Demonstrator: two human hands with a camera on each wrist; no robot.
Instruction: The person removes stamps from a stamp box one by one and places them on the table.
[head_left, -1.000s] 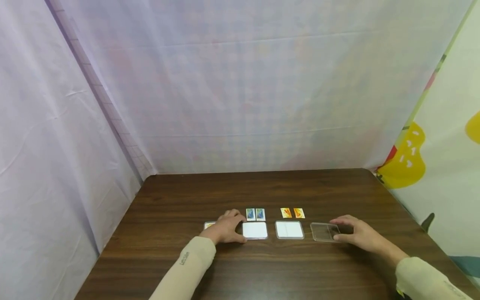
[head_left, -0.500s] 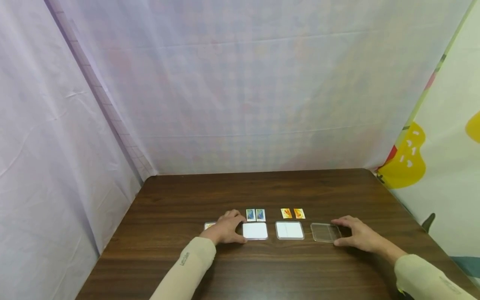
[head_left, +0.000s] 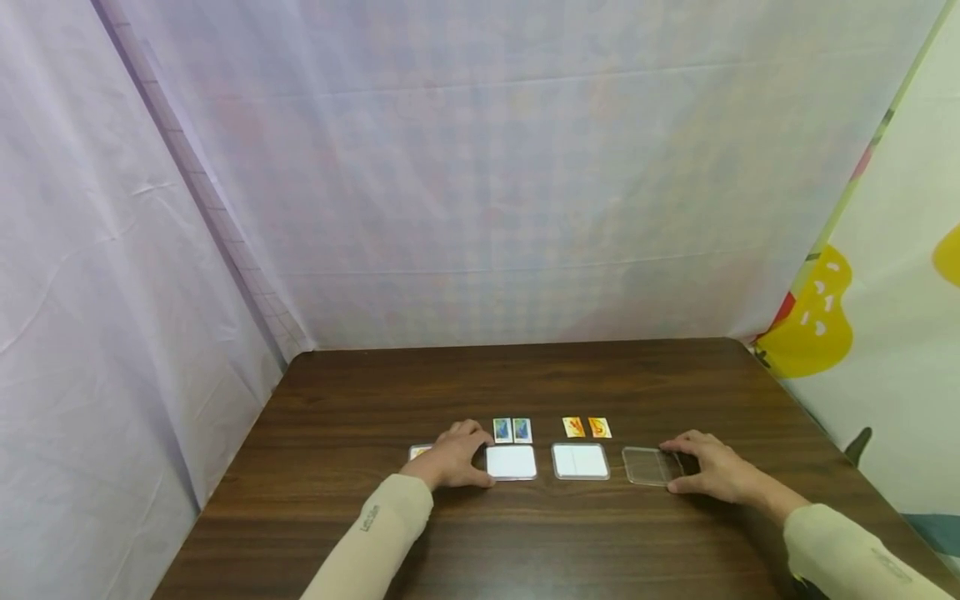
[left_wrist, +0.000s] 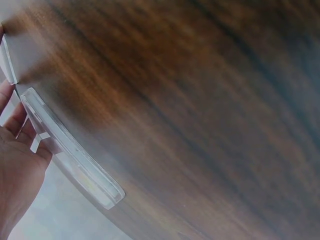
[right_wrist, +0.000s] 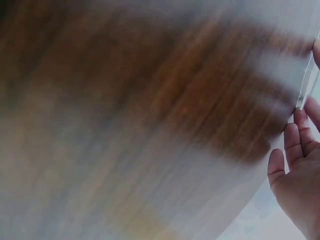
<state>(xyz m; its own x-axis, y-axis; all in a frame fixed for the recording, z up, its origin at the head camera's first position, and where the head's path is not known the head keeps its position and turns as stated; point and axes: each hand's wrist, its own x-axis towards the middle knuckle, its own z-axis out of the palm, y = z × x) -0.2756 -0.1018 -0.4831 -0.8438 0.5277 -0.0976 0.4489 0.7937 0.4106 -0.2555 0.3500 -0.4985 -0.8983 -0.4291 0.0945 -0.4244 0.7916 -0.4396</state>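
In the head view, my left hand [head_left: 453,457] spans the left end of a flat clear case with a white insert [head_left: 512,462]; thumb and fingers pinch it at its near and far edges. Under the wrist, another clear case [left_wrist: 75,150] with a yellow print lies partly hidden. My right hand [head_left: 716,471] pinches the right end of a clear, see-through case [head_left: 643,466] the same way, as the right wrist view also shows at its border. Between the hands lies a third clear case with a white insert [head_left: 581,461], divided by a thin line.
Behind the cases lie two small blue picture cards [head_left: 512,430] side by side and two small orange picture cards [head_left: 587,427]. All rest on a dark wood-grain table [head_left: 480,533]. Pale curtains [head_left: 480,208] hang close behind the far table edge and to the left.
Both hands stay at their cases, and the cases and cards keep their places. The right sleeve has shifted slightly to the left.
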